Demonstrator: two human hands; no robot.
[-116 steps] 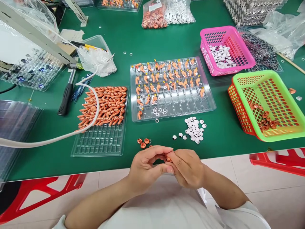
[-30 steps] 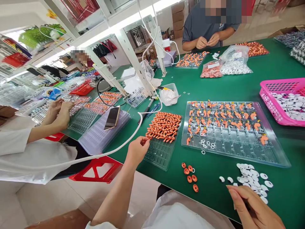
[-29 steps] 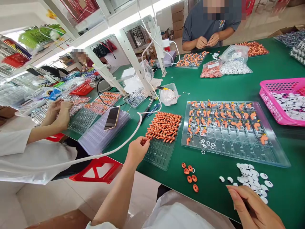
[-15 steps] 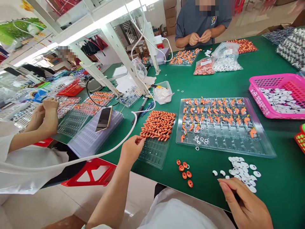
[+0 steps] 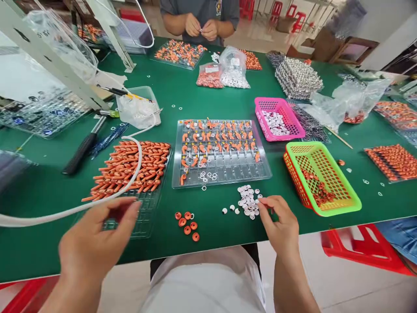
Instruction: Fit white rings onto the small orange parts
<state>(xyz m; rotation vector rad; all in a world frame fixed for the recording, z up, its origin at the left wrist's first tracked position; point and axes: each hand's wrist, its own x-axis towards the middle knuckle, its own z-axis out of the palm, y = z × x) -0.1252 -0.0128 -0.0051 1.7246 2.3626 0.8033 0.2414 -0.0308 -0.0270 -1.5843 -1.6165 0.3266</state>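
My left hand (image 5: 94,243) hovers over the near table edge, just in front of a clear tray (image 5: 146,213) that carries a pile of orange plastic pieces (image 5: 130,167). Its thumb and forefinger curl into a pinch, slightly blurred, and what they hold is hidden. My right hand (image 5: 280,221) rests at the right edge of a small heap of white discs (image 5: 248,201), with its fingertips pinched on one. A few orange rings (image 5: 187,224) lie between my hands. Behind them a clear compartment tray (image 5: 224,174) holds orange parts in its back rows.
A green basket (image 5: 325,208) nested in an orange one and a pink basket (image 5: 276,103) stand at the right. A white cable (image 5: 65,211) and a hammer (image 5: 80,152) lie at the left. A co-worker's hands (image 5: 200,27) work at the far end, near bags (image 5: 224,71).
My view has swung right. My left hand has drawn back from the orange pile toward me. My right hand has moved up onto the white discs.
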